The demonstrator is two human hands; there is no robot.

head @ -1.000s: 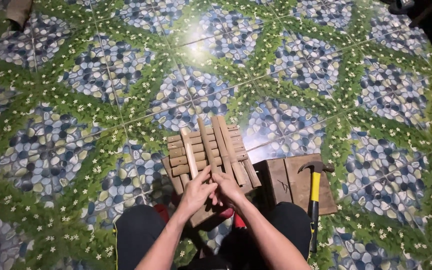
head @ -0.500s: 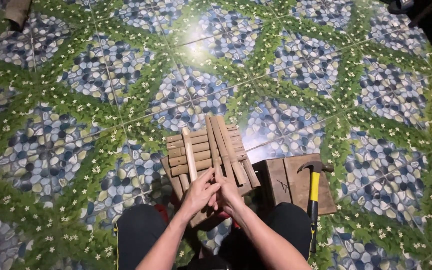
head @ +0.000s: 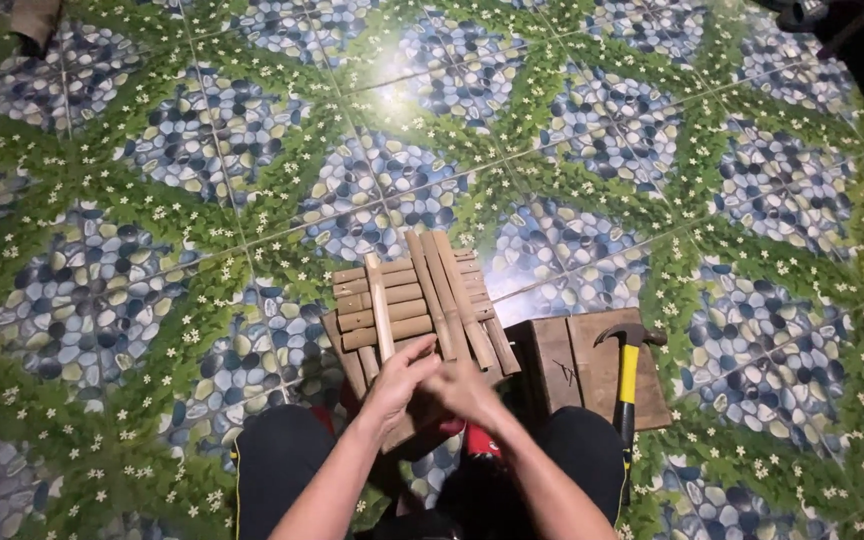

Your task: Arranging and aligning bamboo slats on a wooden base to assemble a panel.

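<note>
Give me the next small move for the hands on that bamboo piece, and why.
Probably nudge the lone upright strip square to the crosswise slats. It stands apart from the three strips grouped to its right and leans a little. Both the left hand and the right hand sit at the near ends of the strips, so either could shift it. The hammer lies untouched.

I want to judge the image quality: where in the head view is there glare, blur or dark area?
Head view: strong glare on the glossy floor tiles, a weaker shine right of the bamboo sticks; both hands, left and right, are motion-blurred, so the fingers cannot be told apart; the top right corner is dark; the hammer and wood board look sharp.
</note>
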